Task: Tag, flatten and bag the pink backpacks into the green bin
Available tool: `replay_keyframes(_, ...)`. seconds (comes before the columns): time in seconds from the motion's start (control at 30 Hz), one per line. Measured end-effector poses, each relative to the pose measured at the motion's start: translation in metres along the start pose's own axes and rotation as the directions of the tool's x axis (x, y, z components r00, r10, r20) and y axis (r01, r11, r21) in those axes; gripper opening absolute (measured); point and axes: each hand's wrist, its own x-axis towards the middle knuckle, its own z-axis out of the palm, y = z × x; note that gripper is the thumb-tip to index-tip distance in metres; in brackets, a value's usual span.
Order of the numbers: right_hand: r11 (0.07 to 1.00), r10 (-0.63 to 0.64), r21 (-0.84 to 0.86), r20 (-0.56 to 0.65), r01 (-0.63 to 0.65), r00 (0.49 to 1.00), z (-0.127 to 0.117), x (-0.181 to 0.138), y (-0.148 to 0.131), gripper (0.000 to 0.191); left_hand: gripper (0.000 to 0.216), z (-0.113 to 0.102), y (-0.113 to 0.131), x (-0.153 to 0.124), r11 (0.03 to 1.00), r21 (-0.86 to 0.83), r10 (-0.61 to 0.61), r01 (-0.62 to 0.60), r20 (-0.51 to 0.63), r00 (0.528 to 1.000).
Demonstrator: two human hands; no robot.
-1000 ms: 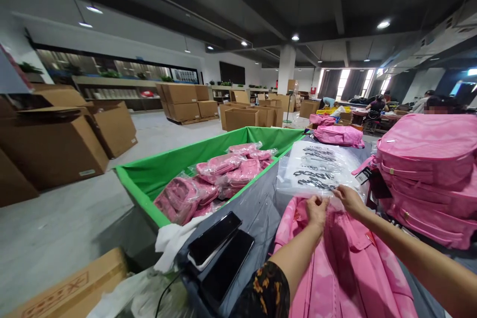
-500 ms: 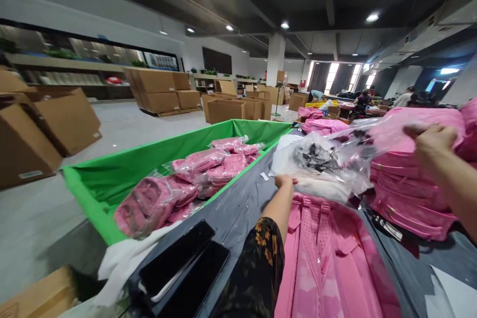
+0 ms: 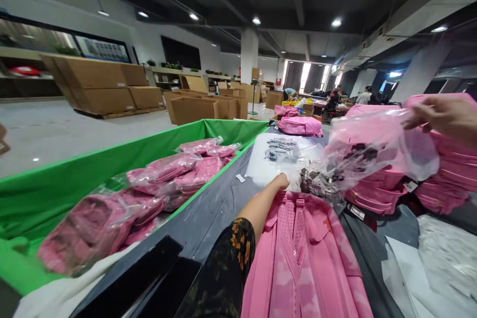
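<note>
A clear plastic bag [image 3: 357,156], printed in black, stretches from the near right part of a flat stack of printed plastic bags [image 3: 274,151] up to the right hand [image 3: 445,117], whose fingers are clamped on its raised end. The film is thin, glossy and creased; its lettering is bunched into dark folds low down, while the upper part billows see-through, with pink showing behind it. The left hand [image 3: 280,182], well apart from the right, rests half-curled at the near edge of the stack; whether it grips any film I cannot tell.

Just on the near side of that edge, a pink camouflage backpack [image 3: 316,258] lies flat with its straps upward, its top end by the left hand. Its back panel is smooth, and perforated strap pieces run down the middle.

A strip of grey table cover [image 3: 218,208] runs between the backpack and the green bin [image 3: 93,169], whose rim borders the left side; plastic-wrapped pink bags [image 3: 89,228] lie inside, below the rim. To the right, piled pink backpacks [image 3: 380,198] crowd the space beneath the raised film, and white sheets [image 3: 406,268] lie nearer. Above the right hand, the room opens up to the ceiling.
</note>
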Motion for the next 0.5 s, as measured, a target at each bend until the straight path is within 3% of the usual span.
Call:
replay_keyframes(0.1,0.957,-0.042,-0.280,0.141,0.081,0.989,0.011,-0.023,-0.018,0.020,0.019,-0.001,0.013,-0.039,0.978,0.149,0.141,-0.143,0.023,0.990)
replay_keyframes(0.2,0.901,-0.251,-0.279,0.290,0.332,0.924,0.028,-0.062,-0.028,0.026,0.017,-0.010,0.014,-0.098,0.931,0.202,0.293,-0.304,0.085,0.952)
replay_keyframes(0.27,0.872,-0.391,-0.172,0.322,0.459,0.862,0.040,-0.097,-0.029,0.045,0.021,-0.012,0.007,-0.142,0.916,0.047,0.372,-0.398,0.267,0.889)
replay_keyframes(0.3,0.862,-0.428,-0.128,0.334,0.490,0.840,0.048,-0.117,-0.028,0.054,0.024,-0.011,0.003,-0.163,0.911,-0.112,0.409,-0.398,0.382,0.829)
replay_keyframes(0.37,0.887,-0.404,-0.061,0.380,0.458,0.832,0.064,-0.159,-0.022,0.063,0.045,-0.005,-0.006,-0.200,0.858,-0.449,0.480,-0.249,0.527,0.702)
replay_keyframes(0.4,0.914,-0.354,-0.038,0.409,0.404,0.841,0.073,-0.182,-0.018,0.061,0.057,-0.001,-0.011,-0.215,0.811,-0.565,0.496,-0.154,0.522,0.694)
replay_keyframes(0.43,0.940,-0.298,-0.021,0.441,0.342,0.846,0.082,-0.204,-0.014,0.058,0.063,0.003,-0.015,-0.227,0.765,-0.637,0.487,-0.096,0.474,0.733)
replay_keyframes(0.5,0.971,-0.214,0.008,0.478,0.240,0.852,0.097,-0.246,-0.003,0.053,0.063,0.010,-0.025,-0.244,0.695,-0.712,0.443,-0.102,0.312,0.840)
